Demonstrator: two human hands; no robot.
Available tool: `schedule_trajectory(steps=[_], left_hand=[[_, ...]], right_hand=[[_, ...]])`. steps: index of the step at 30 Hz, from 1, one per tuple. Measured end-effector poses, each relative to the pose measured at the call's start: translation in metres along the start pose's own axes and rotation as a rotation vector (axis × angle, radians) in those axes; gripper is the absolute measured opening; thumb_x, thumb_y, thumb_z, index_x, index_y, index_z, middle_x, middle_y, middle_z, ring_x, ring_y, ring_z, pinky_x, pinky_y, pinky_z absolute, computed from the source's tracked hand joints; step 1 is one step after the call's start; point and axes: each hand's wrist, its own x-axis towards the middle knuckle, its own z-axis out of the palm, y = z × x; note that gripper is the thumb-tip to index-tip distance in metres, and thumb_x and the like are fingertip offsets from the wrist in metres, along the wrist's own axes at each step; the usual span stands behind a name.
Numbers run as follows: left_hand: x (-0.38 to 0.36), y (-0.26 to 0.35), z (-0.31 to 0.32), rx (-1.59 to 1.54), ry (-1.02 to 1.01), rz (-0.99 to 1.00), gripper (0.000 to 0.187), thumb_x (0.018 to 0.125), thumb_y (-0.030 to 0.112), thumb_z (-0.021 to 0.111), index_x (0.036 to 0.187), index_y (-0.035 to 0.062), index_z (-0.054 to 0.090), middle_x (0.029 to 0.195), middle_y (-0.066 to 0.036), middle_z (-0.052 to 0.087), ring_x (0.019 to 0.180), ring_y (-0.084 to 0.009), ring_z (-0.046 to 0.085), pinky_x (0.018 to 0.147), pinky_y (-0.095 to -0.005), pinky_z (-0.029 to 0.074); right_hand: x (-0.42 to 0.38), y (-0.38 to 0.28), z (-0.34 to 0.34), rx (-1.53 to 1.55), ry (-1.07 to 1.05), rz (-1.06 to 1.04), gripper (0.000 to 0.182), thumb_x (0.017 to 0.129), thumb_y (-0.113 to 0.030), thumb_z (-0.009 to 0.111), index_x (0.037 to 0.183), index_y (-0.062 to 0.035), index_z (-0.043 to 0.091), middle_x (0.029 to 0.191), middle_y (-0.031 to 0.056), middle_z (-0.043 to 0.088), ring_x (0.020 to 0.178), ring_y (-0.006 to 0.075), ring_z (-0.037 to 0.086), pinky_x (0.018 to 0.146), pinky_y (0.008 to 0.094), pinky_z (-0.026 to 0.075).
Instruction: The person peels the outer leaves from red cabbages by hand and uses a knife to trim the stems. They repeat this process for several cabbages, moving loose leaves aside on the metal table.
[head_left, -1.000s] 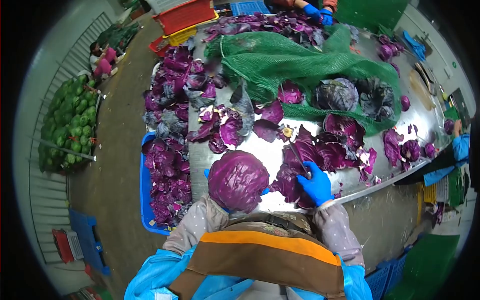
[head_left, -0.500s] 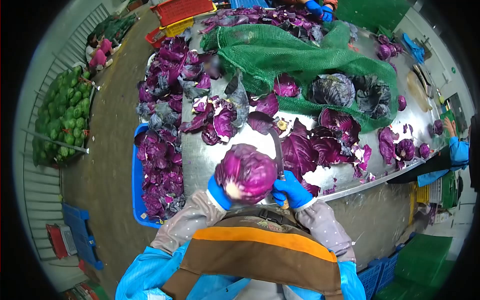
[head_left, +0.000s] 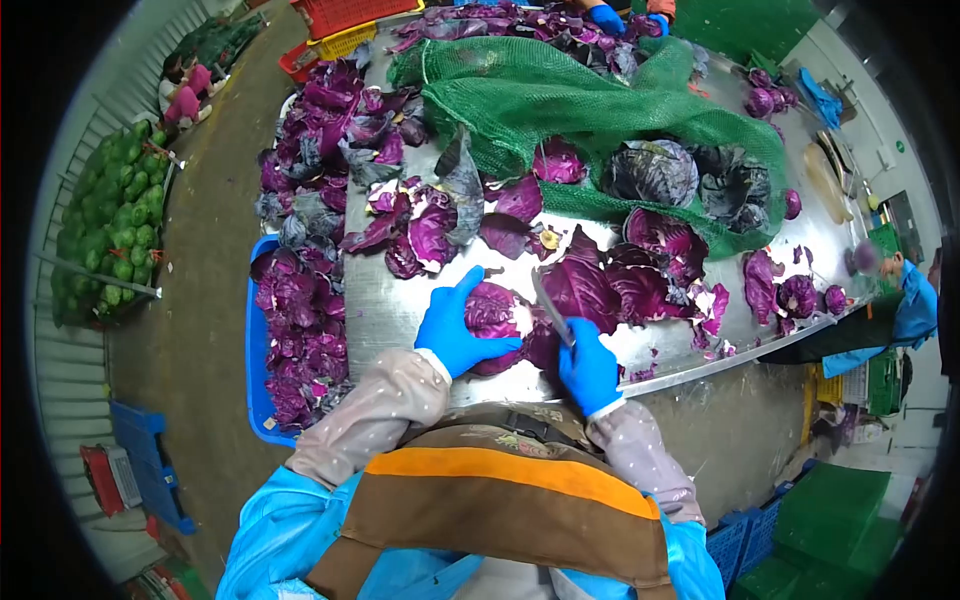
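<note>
A red cabbage (head_left: 490,312) lies on the metal table (head_left: 385,320), its pale stem end turned to the right. My left hand (head_left: 455,325), in a blue glove, holds it from the left with thumb and fingers spread around it. In my right hand (head_left: 588,368), also gloved, is a knife (head_left: 551,306), its blade pointing up and left beside the stem end. Loose purple leaves (head_left: 578,285) lie just beyond the blade. A cut stem piece (head_left: 549,239) rests above them.
A green mesh bag (head_left: 510,105) with a whole cabbage (head_left: 652,172) partly inside stretches across the table. On the left a blue bin (head_left: 258,340) is heaped with leaves. A person's gloved hands (head_left: 606,18) are at the far side; another person (head_left: 905,300) stands at right.
The cabbage has come down from my raised hands onto the table, its stem end now to the right. My left hand moved onto its upper left, and the knife tilted toward it.
</note>
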Motion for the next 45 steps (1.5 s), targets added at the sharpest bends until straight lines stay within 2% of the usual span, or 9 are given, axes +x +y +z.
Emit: schedule_trajectory(steps=[11,18,21,26,31,34,36,40,45], left_hand=[[0.015,0.004,0.02,-0.088,-0.085,-0.074,0.111,0.053,0.043,0.09,0.138,0.0016,0.033,0.132,-0.02,0.047,0.121,-0.0319,0.049,0.104,-0.0396,0.039],[0.004,0.015,0.035,0.105,-0.11,0.092,0.114,0.051,0.042,0.09,0.142,0.0063,0.03,0.129,-0.022,0.046,0.122,-0.0369,0.045,0.105,-0.0454,0.036],[0.008,-0.017,0.036,-0.315,-0.049,0.086,0.104,0.058,0.034,0.089,0.14,0.0058,0.031,0.128,-0.02,0.049,0.12,-0.033,0.05,0.102,-0.042,0.042],[0.016,-0.038,-0.005,-1.322,-0.323,-0.41,0.069,0.082,0.028,0.072,0.14,0.0208,0.035,0.132,-0.012,0.05,0.122,-0.0332,0.05,0.092,-0.0638,0.046],[0.006,-0.016,0.005,-1.969,-0.7,-0.443,0.074,0.085,0.071,0.039,0.142,0.0231,0.038,0.145,-0.012,0.038,0.131,-0.036,0.039,0.101,-0.0658,0.034],[0.004,0.032,0.01,-1.772,-0.702,-0.469,0.074,0.086,0.071,0.039,0.142,0.0232,0.038,0.145,-0.012,0.038,0.132,-0.0362,0.039,0.101,-0.0658,0.034],[0.009,0.061,0.019,-1.645,-0.808,-0.618,0.079,0.083,0.073,0.043,0.143,0.0212,0.036,0.145,-0.012,0.039,0.131,-0.0362,0.04,0.098,-0.0644,0.039],[0.029,0.104,0.049,-1.168,-1.144,-0.526,0.074,0.09,0.064,0.041,0.148,0.0219,0.021,0.141,-0.022,0.041,0.113,-0.0498,0.052,0.083,-0.0548,0.054],[0.063,0.16,0.102,-0.775,-0.777,-0.18,0.068,0.093,0.034,0.056,0.149,0.0247,0.02,0.138,-0.018,0.045,0.119,-0.0309,0.053,0.092,-0.0473,0.049]], right_hand=[[-0.024,0.007,-0.004,-0.052,-0.275,0.011,0.023,0.079,-0.012,0.061,0.098,-0.0089,0.049,0.07,0.0203,0.059,0.065,0.0411,0.06,0.054,0.0504,0.044],[0.027,0.06,0.037,-0.155,-0.402,0.342,0.016,0.086,-0.014,0.051,0.098,-0.0032,0.054,0.084,0.0267,0.063,0.081,0.0454,0.062,0.073,0.0527,0.049],[0.033,0.032,0.017,0.2,-0.265,0.267,0.018,0.087,-0.021,0.056,0.096,-0.0046,0.055,0.086,0.028,0.061,0.085,0.0481,0.058,0.072,0.0485,0.048],[-0.004,0.06,-0.007,0.624,-0.236,0.519,0.013,0.086,-0.005,0.055,0.096,-0.0074,0.062,0.068,0.004,0.061,0.058,0.0116,0.057,0.052,0.0278,0.047],[-0.018,0.052,-0.059,0.886,-0.265,0.611,0.033,0.089,-0.009,0.057,0.121,-0.0083,0.058,0.074,0.0101,0.067,0.036,0.0064,0.043,0.032,0.0219,0.034],[-0.005,0.033,-0.094,1.301,-0.326,0.367,0.081,0.081,-0.016,0.064,0.149,-0.0096,0.02,0.126,0.0222,0.057,0.04,0.0041,0.043,0.038,0.0205,0.038],[-0.006,0.043,-0.083,1.444,-0.31,0.449,0.074,0.076,-0.011,0.062,0.144,-0.0159,0.033,0.098,0.011,0.064,0.043,0.0083,0.044,0.039,0.0247,0.038],[-0.025,0.098,-0.068,2.157,-0.065,0.525,0.051,0.089,-0.05,0.055,0.126,-0.0152,0.052,0.071,0.0049,0.058,0.043,0.0131,0.043,0.037,0.0292,0.038],[0.013,0.153,-0.169,2.059,0.372,0.462,0.052,0.087,-0.064,0.048,0.117,-0.0226,0.058,0.079,-0.0001,0.062,0.046,0.0111,0.046,0.04,0.0255,0.039]])
